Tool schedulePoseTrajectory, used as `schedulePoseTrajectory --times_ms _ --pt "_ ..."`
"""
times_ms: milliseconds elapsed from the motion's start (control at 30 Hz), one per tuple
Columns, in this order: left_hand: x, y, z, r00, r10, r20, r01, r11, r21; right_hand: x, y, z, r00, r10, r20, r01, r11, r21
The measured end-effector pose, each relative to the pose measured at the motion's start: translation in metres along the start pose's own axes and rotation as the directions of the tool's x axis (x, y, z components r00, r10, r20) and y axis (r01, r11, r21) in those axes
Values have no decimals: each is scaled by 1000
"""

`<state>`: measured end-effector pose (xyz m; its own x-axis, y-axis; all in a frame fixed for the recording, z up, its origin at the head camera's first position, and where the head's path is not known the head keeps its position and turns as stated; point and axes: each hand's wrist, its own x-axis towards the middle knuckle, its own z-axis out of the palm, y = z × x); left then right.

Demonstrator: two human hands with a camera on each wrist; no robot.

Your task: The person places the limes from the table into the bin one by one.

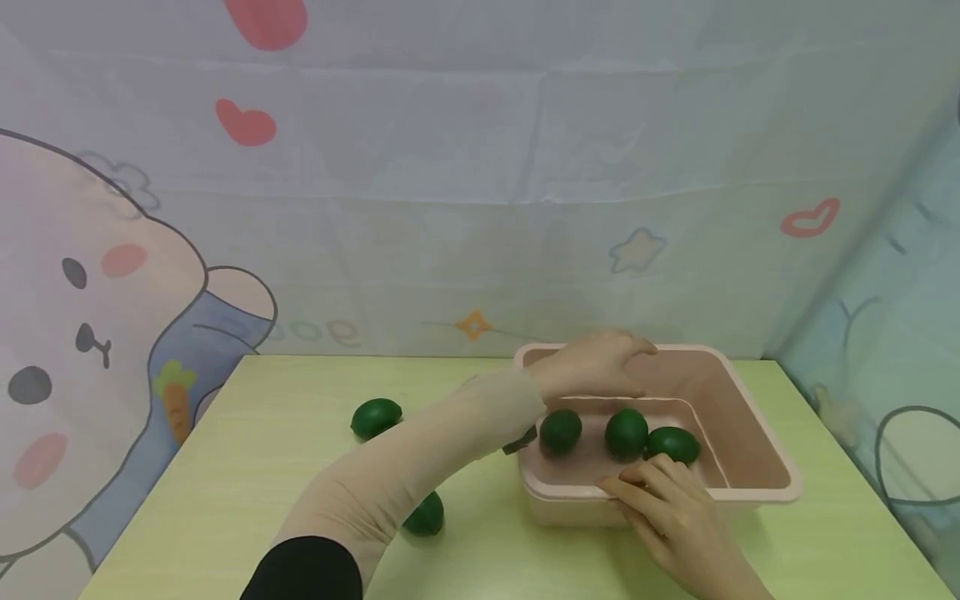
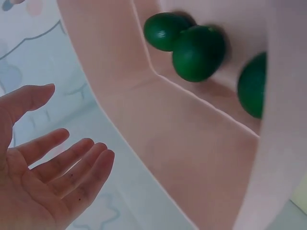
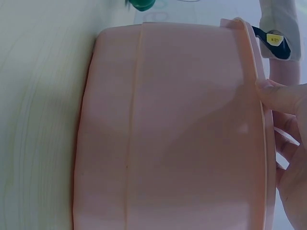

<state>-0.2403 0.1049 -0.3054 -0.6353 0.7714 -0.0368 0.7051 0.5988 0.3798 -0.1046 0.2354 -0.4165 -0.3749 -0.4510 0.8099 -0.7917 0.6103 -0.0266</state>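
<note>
A pink plastic bin (image 1: 731,417) stands on the table, with three dark green limes in it: one lime (image 1: 560,432) at the left, a second lime (image 1: 626,433) in the middle and a third lime (image 1: 675,445) beside it. My left hand (image 1: 600,367) is over the bin's back left part, fingers spread and palm bare in the left wrist view. At the front rim my right hand (image 1: 675,517) pinches the edge, thumb (image 3: 283,98) on the outer side and fingers over the inside.
On the table (image 1: 285,467), left of the bin, lie a lime (image 1: 375,418) near the back and another lime (image 1: 425,515) partly hidden by my left forearm. A printed cloth (image 1: 450,150) hangs behind the table and along its right side.
</note>
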Motion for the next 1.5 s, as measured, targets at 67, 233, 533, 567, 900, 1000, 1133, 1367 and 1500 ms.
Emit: schedulePoseTrajectory --times_ms 67,233,533,567,900,1000,1133,1367,1500 --pt "-3 0 -1 1000 1 -14 -2 1000 -25 0 0 0 1000 -1 1 1 1000 -3" --pt "-9 -2 -4 999 -1 -48 -2 999 -54 0 1 1 1000 -6 -3 6 1000 -6" --pt "-26 -7 -9 993 17 -120 -31 993 -115 1 2 -1 1000 -5 9 5 1000 -8" --pt "-27 -7 -10 992 18 -123 -32 993 -115 1 2 -2 1000 -6 9 6 1000 -9" --pt "-40 -10 -2 986 16 -166 -34 994 -105 -1 2 -2 1000 -7 11 7 1000 -17" --pt "-49 -10 0 984 -7 -178 -12 995 -104 -1 1 -1 1000 1 18 -1 1000 -22" --pt "-59 -11 3 979 -22 -201 3 995 -96 -2 1 0 1000 4 19 -4 1000 -22" --pt "-74 -13 8 960 -10 -279 -20 994 -107 -3 1 0 1000 3 16 -3 1000 -20" --pt "-81 -16 13 949 0 -315 -38 993 -112 -3 1 1 1000 3 14 -2 1000 -14"
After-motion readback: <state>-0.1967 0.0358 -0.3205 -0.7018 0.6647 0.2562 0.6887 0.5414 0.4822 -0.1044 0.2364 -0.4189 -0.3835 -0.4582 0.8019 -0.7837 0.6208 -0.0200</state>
